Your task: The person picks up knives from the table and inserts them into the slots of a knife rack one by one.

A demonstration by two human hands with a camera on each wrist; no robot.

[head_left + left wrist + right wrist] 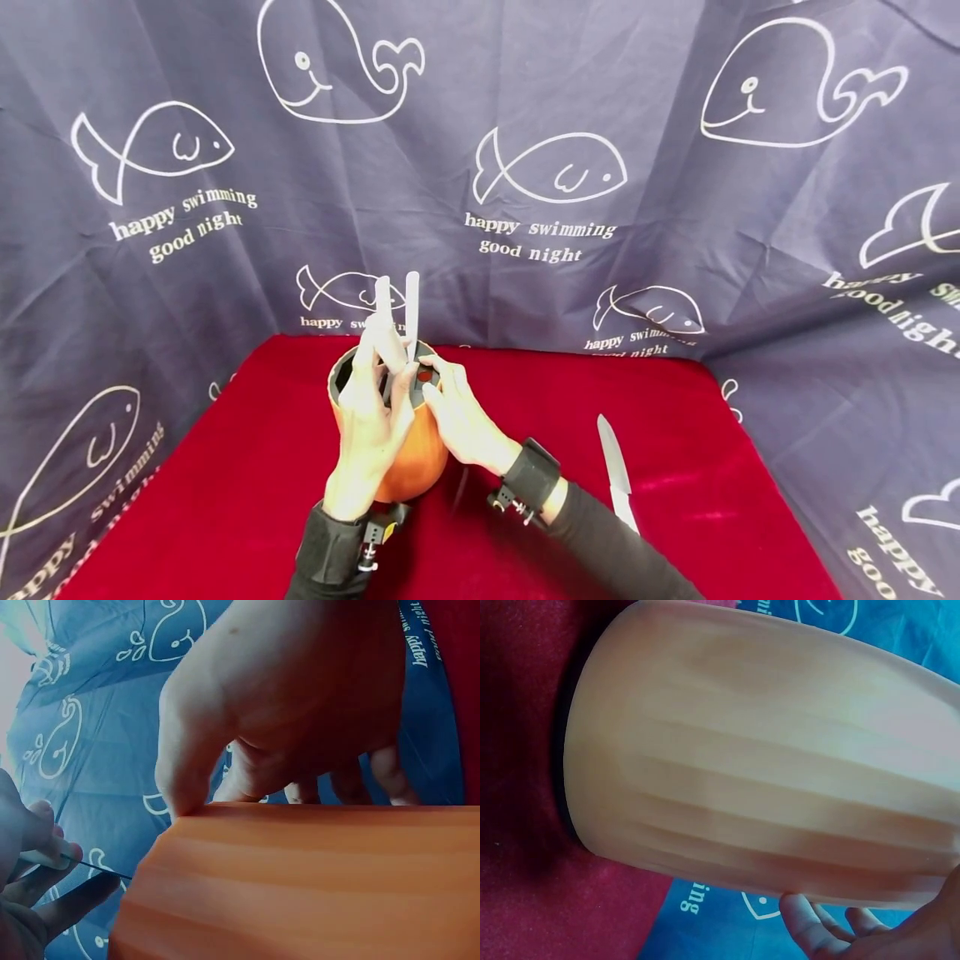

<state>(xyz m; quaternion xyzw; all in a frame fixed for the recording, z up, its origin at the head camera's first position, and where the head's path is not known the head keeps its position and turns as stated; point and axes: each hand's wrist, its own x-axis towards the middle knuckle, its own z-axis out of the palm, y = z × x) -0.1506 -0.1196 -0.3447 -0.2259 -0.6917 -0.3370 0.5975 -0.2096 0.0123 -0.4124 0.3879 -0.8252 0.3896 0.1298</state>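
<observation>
The orange ribbed knife holder [416,462] stands upright on the red-covered table [547,400], left of the middle, its mouth overlapping the far edge in the head view. Its smooth, rounded wall looks like stiff plastic, probably light for its size, unlikely to dent but rather slippery under dry fingertips. The right hand [465,417] grips it high on the side toward the table's right edge, thumb at the rim and fingers along the wall, a sensible hold, since a tall, light body could rock if pushed near the top. The left hand [367,417], above the mouth, has thumb and fingers pinched on a white-handled knife [56,859], whose blade shows edge-on as a thin dark line aimed down at the holder. Two white handles [412,308] rise at those fingers in the head view; which one is pinched I cannot tell for sure. The handle looks hard and slim, easily steered by a light pinch but prone to twisting; the blade is presumably stiff and sharp, so fingers belong on the handle alone. The grey insert [431,377] in the mouth looks rigid and would likely guide a blade only if it runs straight. Toward the table's right edge lies a loose kitchen knife [613,450], blade tip toward the far edge, best lifted by its white handle, nearest the near edge.
</observation>
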